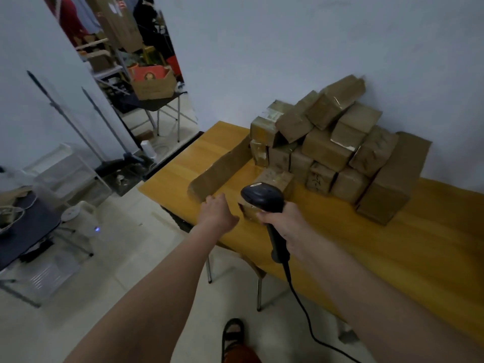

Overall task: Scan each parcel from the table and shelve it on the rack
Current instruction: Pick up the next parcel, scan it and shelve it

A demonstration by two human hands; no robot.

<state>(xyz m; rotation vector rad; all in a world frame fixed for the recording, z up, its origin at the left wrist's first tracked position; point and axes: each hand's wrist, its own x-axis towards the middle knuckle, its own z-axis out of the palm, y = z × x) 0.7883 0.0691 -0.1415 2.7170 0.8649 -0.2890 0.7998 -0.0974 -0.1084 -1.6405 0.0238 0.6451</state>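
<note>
A heap of brown cardboard parcels [337,142] is piled against the wall on the yellow wooden table [392,258]. One small parcel [272,183] stands apart at the front of the heap. A long flat parcel [222,169] lies to its left. My right hand [285,226] grips the handle of a black barcode scanner [264,199], whose head hangs right over the small parcel. My left hand [218,212] reaches out over the table's near edge, fingers relaxed, just left of the small parcel and apart from it; it holds nothing.
The scanner's black cable [309,323] drops to the floor. A dark table [23,226] and clear plastic bins [70,174] stand at the left. Through a doorway, an open carton [154,85] sits on a folding table. My sandalled foot [231,334] shows below.
</note>
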